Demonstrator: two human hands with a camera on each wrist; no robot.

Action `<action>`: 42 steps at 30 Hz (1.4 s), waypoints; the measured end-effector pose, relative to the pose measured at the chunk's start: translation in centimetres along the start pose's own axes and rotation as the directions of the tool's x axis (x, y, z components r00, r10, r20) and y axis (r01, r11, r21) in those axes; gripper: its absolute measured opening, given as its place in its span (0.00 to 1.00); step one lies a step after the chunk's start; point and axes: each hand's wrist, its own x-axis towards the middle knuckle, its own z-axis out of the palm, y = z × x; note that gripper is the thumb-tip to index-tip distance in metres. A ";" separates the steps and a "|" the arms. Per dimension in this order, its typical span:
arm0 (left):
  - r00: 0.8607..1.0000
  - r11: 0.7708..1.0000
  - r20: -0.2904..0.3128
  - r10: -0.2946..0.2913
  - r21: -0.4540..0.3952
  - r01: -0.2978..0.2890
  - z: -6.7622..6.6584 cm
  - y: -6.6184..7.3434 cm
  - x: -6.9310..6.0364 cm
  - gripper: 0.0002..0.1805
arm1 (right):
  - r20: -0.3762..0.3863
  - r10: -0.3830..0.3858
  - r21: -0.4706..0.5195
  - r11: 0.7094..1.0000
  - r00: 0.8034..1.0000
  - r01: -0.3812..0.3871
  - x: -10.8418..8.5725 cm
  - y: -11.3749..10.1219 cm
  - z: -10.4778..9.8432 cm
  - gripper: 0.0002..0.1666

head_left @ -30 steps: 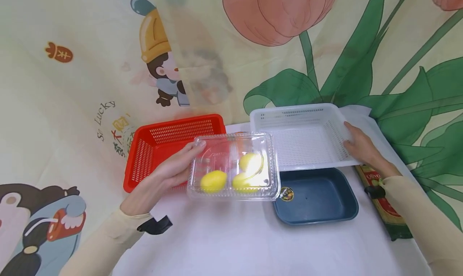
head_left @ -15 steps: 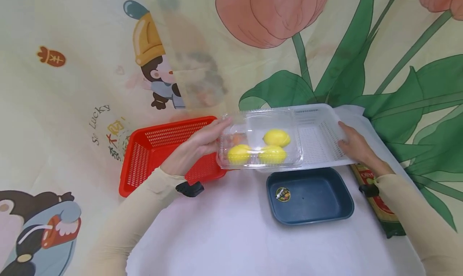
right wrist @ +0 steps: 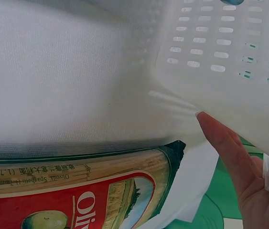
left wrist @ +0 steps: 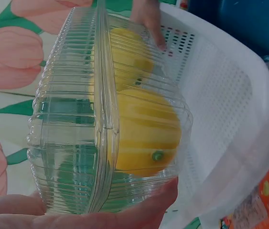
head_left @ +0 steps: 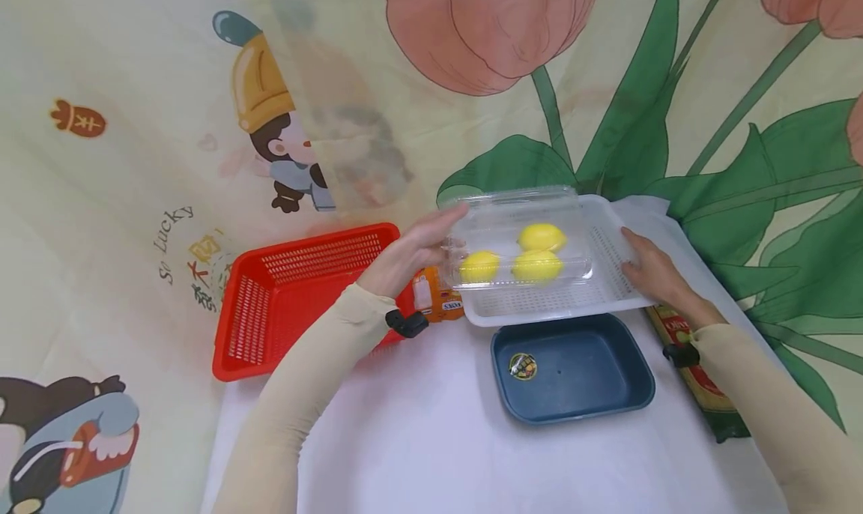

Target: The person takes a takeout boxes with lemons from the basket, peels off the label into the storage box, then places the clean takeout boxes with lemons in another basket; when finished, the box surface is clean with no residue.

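My left hand (head_left: 413,253) grips the left end of a clear plastic clamshell box (head_left: 495,237) with three yellow lemons (head_left: 541,238) inside. The box hangs over the left part of a white perforated basket (head_left: 553,313); I cannot tell whether it touches the basket. In the left wrist view the lidded box (left wrist: 69,112) tilts, and a lemon (left wrist: 148,133) shows through its side. My right hand (head_left: 652,273) holds the basket's right end. In the right wrist view a finger of the right hand (right wrist: 242,167) lies against the basket's outer wall (right wrist: 196,88).
A red basket (head_left: 246,319) stands at the left, with an orange packet (head_left: 437,298) between it and the white basket. In front of the white basket is a dark blue tub (head_left: 583,379) with a round sticker. A spaghetti pack (head_left: 704,390) lies at the right.
My left hand has carried the clamshell box with the lemons rightward and away from me, from beside the red basket to over the white one. The right hand stays on the white basket.
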 end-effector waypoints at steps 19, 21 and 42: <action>0.991 0.995 -0.089 -0.104 -0.022 0.102 4.0 -2.5 7.0 0.41 | 0.017 0.021 0.008 1.000 1.000 -0.021 0.1 0.1 0.3 0.49; 0.991 0.994 -0.087 -0.105 -0.031 0.103 4.2 -2.8 7.5 0.41 | 0.018 0.022 0.010 1.000 1.000 -0.023 0.1 0.2 0.4 0.49; 0.986 0.994 -0.136 -0.098 -0.051 0.092 4.0 -4.8 10.4 0.46 | 0.003 0.017 -0.044 0.999 1.000 -0.017 0.2 -0.2 -0.1 0.45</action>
